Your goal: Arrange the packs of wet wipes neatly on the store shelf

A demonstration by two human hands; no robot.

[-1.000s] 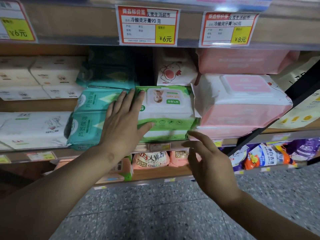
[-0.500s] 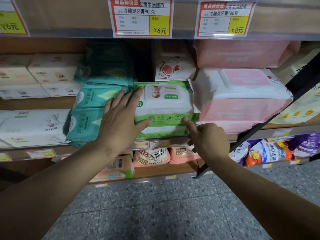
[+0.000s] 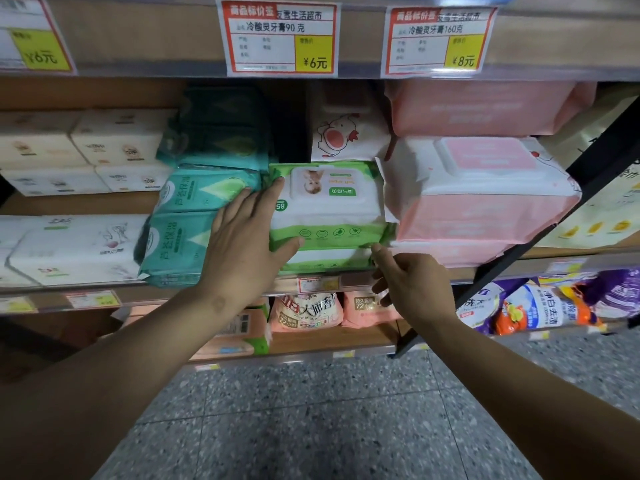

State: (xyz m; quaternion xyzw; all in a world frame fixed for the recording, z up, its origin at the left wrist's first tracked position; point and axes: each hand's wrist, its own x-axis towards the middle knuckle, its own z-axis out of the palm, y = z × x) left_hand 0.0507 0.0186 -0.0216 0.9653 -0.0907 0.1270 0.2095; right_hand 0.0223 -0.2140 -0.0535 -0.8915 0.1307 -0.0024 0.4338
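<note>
The green wet wipes pack (image 3: 329, 209) sits at the shelf's (image 3: 346, 280) front edge, on another green pack. The left hand (image 3: 242, 244) lies flat and open against its left side to steady it. The right hand's (image 3: 412, 282) fingers (image 3: 377, 251) pinch its bottom right corner, likely to straighten it.

Wooden store shelf (image 3: 353, 280), price tags on front edge. On it, left to right: white tissue packs (image 3: 72, 249), teal wipes stack (image 3: 183, 237), green baby-wipes stack (image 3: 329, 216), pink wipes stack (image 3: 481, 206).
</note>
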